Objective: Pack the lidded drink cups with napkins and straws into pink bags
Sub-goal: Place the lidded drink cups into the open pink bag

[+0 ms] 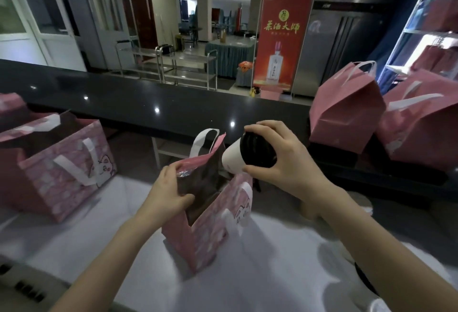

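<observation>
A cup held over an open pink bag.

The left hand [168, 195] grips the near edge of a pink bag [210, 232] that stands on the white worktop [104, 225], and the bag's mouth is open. The right hand [285, 163] holds a white cup [233, 158] at its black lid [257, 150]. The cup is tipped on its side just above the bag's mouth, with its bottom end toward the bag. A second pink bag [57, 170] with a pig picture stands open at the left. Two more pink bags [347, 113] sit on the higher dark worktop [148, 103] at the right. A red banner [282, 39] stands far behind.
</observation>
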### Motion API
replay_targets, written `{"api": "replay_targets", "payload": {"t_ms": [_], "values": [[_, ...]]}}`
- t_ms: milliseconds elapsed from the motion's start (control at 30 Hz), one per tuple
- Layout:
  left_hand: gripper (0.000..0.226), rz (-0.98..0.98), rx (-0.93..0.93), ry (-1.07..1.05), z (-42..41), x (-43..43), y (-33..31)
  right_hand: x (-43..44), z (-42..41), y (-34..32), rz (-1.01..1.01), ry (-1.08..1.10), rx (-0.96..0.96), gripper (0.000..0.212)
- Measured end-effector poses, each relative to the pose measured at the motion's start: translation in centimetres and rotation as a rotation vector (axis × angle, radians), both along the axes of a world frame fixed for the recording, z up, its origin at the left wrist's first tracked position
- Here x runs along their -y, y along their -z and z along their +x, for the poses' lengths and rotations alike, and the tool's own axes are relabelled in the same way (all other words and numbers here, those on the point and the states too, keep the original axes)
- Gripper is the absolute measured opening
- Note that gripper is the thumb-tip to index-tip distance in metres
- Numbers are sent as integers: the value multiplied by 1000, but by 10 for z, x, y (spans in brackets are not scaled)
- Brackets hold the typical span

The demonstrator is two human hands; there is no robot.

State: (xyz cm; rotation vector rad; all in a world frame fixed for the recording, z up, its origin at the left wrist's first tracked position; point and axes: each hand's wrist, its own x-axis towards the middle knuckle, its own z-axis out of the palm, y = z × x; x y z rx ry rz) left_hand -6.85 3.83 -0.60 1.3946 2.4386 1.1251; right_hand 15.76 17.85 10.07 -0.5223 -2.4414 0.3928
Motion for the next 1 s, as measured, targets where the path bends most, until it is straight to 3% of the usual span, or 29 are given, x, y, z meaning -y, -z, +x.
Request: {"api": "replay_targets", "payload": {"t_ms": [133,433,733,1000], "values": [[89,55,-81,63,-16,14,-8,13,-31,14,-2,-95,96,73],[99,176,-27,242,-28,42,-7,37,-92,74,-54,-203,350,76],[99,213,-88,330,-27,55,1,48,-136,116,74,-213,638,85],[101,204,-80,348,-33,48,8,54,-157,126,115,-236,695,77]]}}
